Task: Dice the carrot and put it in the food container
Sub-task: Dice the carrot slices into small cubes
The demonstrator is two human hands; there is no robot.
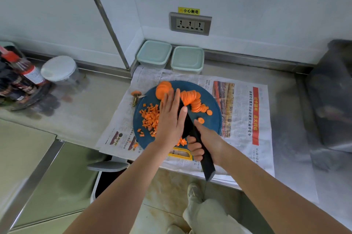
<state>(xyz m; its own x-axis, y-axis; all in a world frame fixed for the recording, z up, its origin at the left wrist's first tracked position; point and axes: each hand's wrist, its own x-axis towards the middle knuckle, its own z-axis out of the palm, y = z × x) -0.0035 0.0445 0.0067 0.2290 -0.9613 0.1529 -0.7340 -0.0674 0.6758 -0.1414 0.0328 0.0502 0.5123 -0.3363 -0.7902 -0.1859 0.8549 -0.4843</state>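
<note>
A round dark blue cutting board [213, 104] lies on newspaper. On its left side sits a pile of diced carrot [150, 117]. Overlapping carrot slices [192, 98] fan across its far half. My right hand [205, 140] grips the handle of a black knife [190, 129] whose blade points away over the board. My left hand [171, 117] lies flat with straight fingers on the blade's spine. Two lidded pale green food containers [154, 53] [187, 59] stand against the back wall.
A newspaper [245, 119] covers the steel counter. The carrot top [136, 94] lies left of the board. A yellow peeler [181, 153] sits at the board's near edge. A white-lidded jar [60, 69] and bottles [22, 73] stand at left. A wall socket [190, 24] is behind.
</note>
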